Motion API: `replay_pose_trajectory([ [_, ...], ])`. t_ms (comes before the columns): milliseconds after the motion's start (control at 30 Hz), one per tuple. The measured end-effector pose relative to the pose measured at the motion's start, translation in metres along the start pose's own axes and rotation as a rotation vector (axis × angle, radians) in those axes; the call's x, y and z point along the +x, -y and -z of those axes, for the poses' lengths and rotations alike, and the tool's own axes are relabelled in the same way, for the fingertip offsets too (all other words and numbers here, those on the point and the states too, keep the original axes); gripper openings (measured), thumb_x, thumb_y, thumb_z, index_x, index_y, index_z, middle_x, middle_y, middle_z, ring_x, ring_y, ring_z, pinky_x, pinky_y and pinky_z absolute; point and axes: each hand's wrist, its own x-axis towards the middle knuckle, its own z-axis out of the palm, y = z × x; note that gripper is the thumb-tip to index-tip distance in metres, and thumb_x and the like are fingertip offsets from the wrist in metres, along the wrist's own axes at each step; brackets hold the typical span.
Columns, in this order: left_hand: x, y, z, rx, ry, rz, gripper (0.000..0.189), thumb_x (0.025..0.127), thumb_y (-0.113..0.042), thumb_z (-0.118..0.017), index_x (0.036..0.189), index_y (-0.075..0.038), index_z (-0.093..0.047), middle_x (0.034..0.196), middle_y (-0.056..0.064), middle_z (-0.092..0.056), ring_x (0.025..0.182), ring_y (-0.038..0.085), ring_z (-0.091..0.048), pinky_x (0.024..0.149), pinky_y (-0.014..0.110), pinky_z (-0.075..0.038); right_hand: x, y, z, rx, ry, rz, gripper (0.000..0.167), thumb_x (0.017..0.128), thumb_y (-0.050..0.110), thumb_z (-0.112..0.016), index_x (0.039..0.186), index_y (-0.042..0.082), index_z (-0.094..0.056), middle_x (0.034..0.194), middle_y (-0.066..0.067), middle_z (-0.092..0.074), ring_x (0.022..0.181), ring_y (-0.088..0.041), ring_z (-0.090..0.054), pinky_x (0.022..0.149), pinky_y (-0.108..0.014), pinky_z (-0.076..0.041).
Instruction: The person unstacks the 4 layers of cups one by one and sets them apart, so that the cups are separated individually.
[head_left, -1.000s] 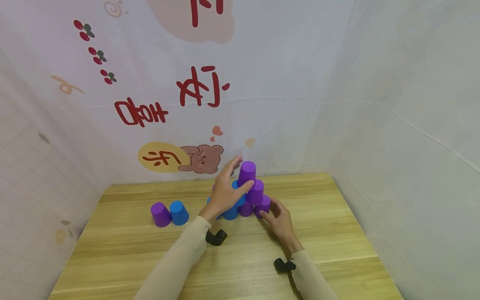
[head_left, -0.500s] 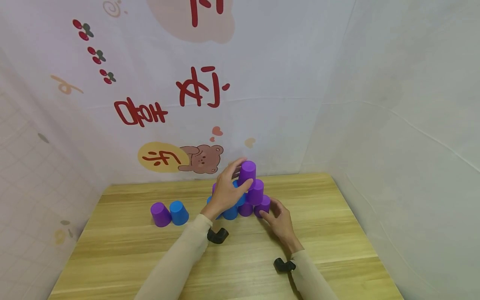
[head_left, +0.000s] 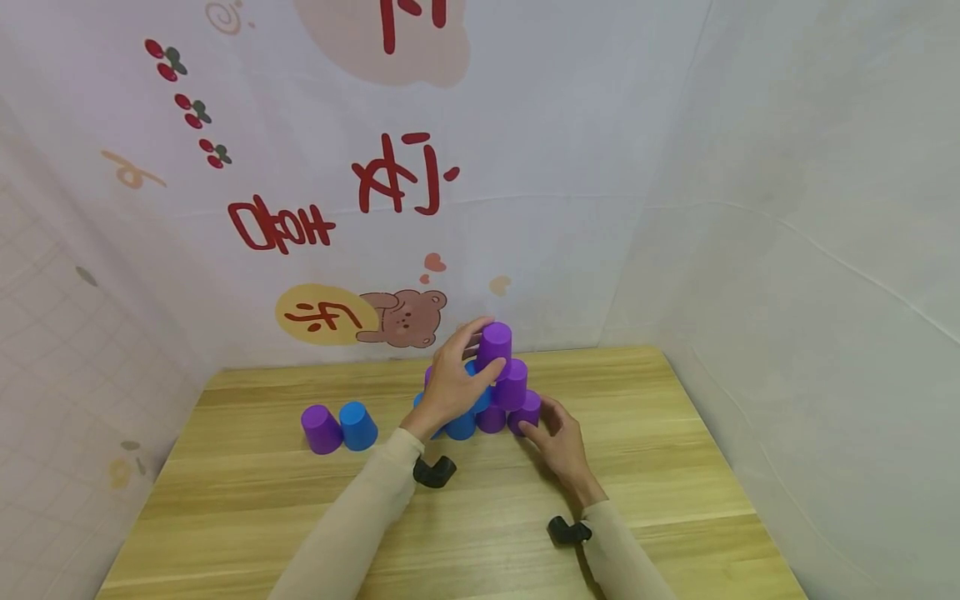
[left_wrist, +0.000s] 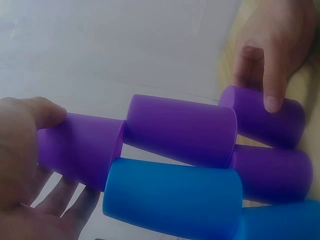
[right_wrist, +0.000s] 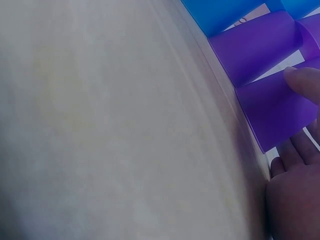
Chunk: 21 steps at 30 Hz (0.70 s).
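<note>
Upside-down purple and blue cups stand stacked in tiers at the back of the table. My left hand (head_left: 450, 383) holds the uppermost purple cup (head_left: 496, 343), thumb on the near side and fingers behind. In the left wrist view that cup's rim meets a second-tier purple cup (left_wrist: 181, 131) and a blue cup (left_wrist: 172, 197). Low on the right, my right hand (head_left: 566, 450) grips the end purple cup (head_left: 528, 408) of the bottom row between thumb and fingers. Beside it sits another bottom-row purple cup (left_wrist: 272, 174). My left hand and forearm hide much of the stack's left part.
Apart from the stack, a purple cup (head_left: 321, 430) and a blue cup (head_left: 358, 427) stand upside down on the left of the wooden table (head_left: 247, 500). A printed cloth wall (head_left: 555, 250) rises behind the table's back edge. Black wrist mounts (head_left: 433, 472) stick out below the hands.
My left hand's fingers have come in closer around the top purple cup, and its wrist has shifted slightly right. The stack and my right hand look the same.
</note>
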Motion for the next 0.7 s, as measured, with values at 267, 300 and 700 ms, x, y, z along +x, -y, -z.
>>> replay_pose_trajectory([
  [267, -0.001, -0.003, 0.003, -0.009, -0.003, -0.017, 0.067, 0.102, -0.013, -0.082, 0.164, -0.013, -0.055, 0.154, 0.014, -0.069, 0.142, 0.037, -0.071, 0.118, 0.051, -0.063, -0.001, 0.000, -0.001, 0.007, -0.003, -0.001, 0.060, 0.098, 0.005, -0.087, 0.153, 0.006, -0.064, 0.158, -0.016, -0.068, 0.158, -0.033, -0.058, 0.126, -0.014, -0.046],
  [300, -0.001, -0.004, 0.003, -0.008, -0.004, -0.021, 0.067, 0.102, -0.013, -0.082, 0.164, -0.013, -0.055, 0.153, 0.015, -0.070, 0.142, 0.037, -0.071, 0.118, 0.050, -0.063, -0.001, 0.000, -0.001, 0.004, -0.002, -0.002, 0.060, 0.098, 0.005, -0.087, 0.153, 0.006, -0.064, 0.158, -0.016, -0.068, 0.158, -0.033, -0.057, 0.127, -0.015, -0.045],
  [700, -0.008, -0.016, 0.010, 0.014, -0.032, -0.071, 0.067, 0.102, -0.012, -0.083, 0.163, -0.010, -0.056, 0.154, 0.015, -0.070, 0.140, 0.036, -0.073, 0.115, 0.047, -0.065, -0.002, -0.001, -0.001, 0.005, -0.002, 0.002, 0.059, 0.098, 0.004, -0.087, 0.153, 0.007, -0.064, 0.158, -0.015, -0.068, 0.158, -0.032, -0.058, 0.126, -0.013, -0.045],
])
